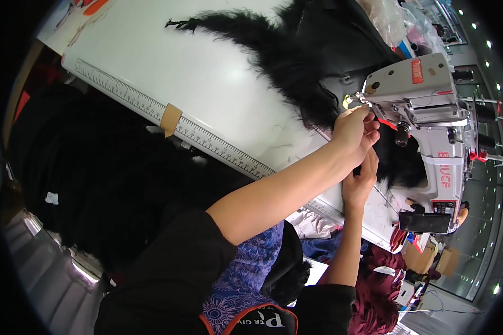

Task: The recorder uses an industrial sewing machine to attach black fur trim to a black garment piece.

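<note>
Both my hands meet at the needle end of a white sewing machine (399, 84). My left hand (352, 131) is closed, its fingers curled together just below the needle area; what they pinch is too small to make out. Right below it, my right hand (360, 181) reaches up with its fingers drawn together, their tips partly hidden by the left hand. A black garment piece with a smooth, leather-like face (338, 36) and long black fur trim (279, 56) lies on the white table (207, 72), beside and beyond the hands. More black fur (399, 164) shows under the machine's arm.
A ruler strip (223, 146) with a tan tape piece (171, 119) runs along the table's near edge. A heap of black fur (95, 178) fills the left. A dark phone-like screen (425, 222) sits by the machine; dark red cloth (377, 285) hangs at lower right.
</note>
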`<control>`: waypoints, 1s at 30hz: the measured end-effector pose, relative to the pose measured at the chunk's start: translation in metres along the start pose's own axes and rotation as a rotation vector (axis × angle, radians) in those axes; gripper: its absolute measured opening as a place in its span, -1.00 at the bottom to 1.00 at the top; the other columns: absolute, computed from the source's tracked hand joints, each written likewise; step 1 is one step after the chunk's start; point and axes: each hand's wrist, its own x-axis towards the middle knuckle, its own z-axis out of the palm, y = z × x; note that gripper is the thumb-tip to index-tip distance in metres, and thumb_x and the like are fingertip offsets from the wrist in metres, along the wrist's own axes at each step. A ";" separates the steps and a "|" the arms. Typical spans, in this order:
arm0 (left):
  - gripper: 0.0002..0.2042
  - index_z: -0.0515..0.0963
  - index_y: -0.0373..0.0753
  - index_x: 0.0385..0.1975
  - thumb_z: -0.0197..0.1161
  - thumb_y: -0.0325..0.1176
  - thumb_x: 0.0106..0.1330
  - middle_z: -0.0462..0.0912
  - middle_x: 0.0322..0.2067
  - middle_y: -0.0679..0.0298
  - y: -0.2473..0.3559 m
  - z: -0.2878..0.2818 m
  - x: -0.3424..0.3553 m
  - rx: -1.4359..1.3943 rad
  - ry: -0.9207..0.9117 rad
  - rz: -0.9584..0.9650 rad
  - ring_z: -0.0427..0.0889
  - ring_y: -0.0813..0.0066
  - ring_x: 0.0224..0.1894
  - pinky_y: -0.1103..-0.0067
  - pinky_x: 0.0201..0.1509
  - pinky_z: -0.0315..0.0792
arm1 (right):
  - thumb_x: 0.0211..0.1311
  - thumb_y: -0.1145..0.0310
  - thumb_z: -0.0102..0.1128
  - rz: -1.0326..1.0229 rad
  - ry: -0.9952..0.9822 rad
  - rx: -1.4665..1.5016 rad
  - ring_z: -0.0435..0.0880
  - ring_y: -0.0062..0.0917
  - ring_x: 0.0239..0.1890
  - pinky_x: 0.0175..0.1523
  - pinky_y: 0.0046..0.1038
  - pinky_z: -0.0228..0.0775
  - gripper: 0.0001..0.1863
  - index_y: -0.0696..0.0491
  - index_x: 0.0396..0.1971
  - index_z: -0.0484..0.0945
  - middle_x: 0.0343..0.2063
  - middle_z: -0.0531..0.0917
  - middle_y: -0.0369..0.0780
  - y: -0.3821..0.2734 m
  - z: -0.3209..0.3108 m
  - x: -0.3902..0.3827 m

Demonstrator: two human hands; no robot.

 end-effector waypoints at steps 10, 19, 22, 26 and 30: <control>-0.89 0.38 -0.24 -0.54 0.04 -0.49 0.24 0.42 -0.60 0.31 0.002 -0.003 0.013 -0.153 -0.114 -0.165 0.39 0.55 -0.54 0.62 -0.49 0.31 | -0.07 0.54 0.20 0.033 -0.003 0.022 0.43 -0.16 0.02 0.10 -0.30 0.27 -0.58 0.19 -0.10 0.48 -0.03 0.50 -0.05 -0.002 0.002 -0.001; -0.84 0.30 -0.25 -0.31 -0.10 -0.29 0.42 0.46 -0.54 0.31 -0.002 -0.008 -0.027 0.525 -0.239 0.543 0.41 0.64 -0.53 0.66 -0.40 0.35 | -0.07 0.57 0.17 -0.006 0.053 0.013 0.44 -0.24 0.06 0.15 -0.30 0.26 -0.60 0.17 -0.11 0.51 -0.05 0.53 -0.12 -0.001 0.000 0.000; -0.89 0.31 -0.20 -0.25 -0.10 -0.32 0.43 0.45 -0.43 0.33 0.009 -0.008 -0.026 0.643 -0.286 0.736 0.47 0.58 -0.37 0.60 -0.29 0.37 | -0.07 0.57 0.17 -0.008 0.058 0.040 0.45 -0.25 0.06 0.15 -0.31 0.27 -0.60 0.15 -0.11 0.51 -0.06 0.54 -0.13 -0.005 0.001 0.000; -0.89 0.26 -0.23 -0.29 -0.14 -0.35 0.43 0.44 -0.53 0.32 0.009 0.010 -0.032 0.421 -0.213 0.668 0.41 0.60 -0.52 0.69 -0.37 0.32 | -0.08 0.57 0.17 -0.011 0.074 0.038 0.46 -0.27 0.05 0.13 -0.30 0.28 -0.60 0.16 -0.12 0.51 -0.06 0.54 -0.14 -0.007 0.004 0.001; -0.87 0.25 -0.20 -0.40 -0.07 -0.36 0.40 0.18 -0.68 0.43 0.017 -0.011 -0.021 0.565 -0.353 0.494 0.17 0.65 -0.67 0.64 -0.54 0.19 | -0.10 0.56 0.17 -0.012 0.093 0.056 0.46 -0.27 0.05 0.12 -0.29 0.28 -0.60 0.16 -0.13 0.51 -0.07 0.54 -0.15 -0.007 0.004 0.003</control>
